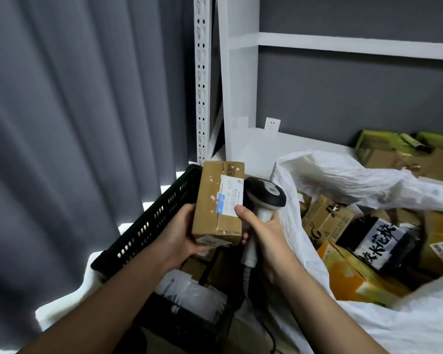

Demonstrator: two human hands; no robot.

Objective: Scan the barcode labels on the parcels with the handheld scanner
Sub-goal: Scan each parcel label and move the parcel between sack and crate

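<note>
A brown cardboard parcel [211,200] is held upright above the black crate, gripped from below by my left hand [180,232]. A white barcode label [229,196] with a blue smear runs down its right face. My right hand [262,232] grips the white handle of the handheld scanner [265,194]. The scanner's black head sits right beside the label, and my right thumb touches the parcel's labelled edge. The scanner's grey cable hangs down below my right hand.
A black perforated crate [149,226] below holds several parcels and a white mailer bag [189,295]. A big white sack [343,175] at right is open, full of boxes [327,221]. White shelving [241,98], a grey curtain and a grey wall stand behind.
</note>
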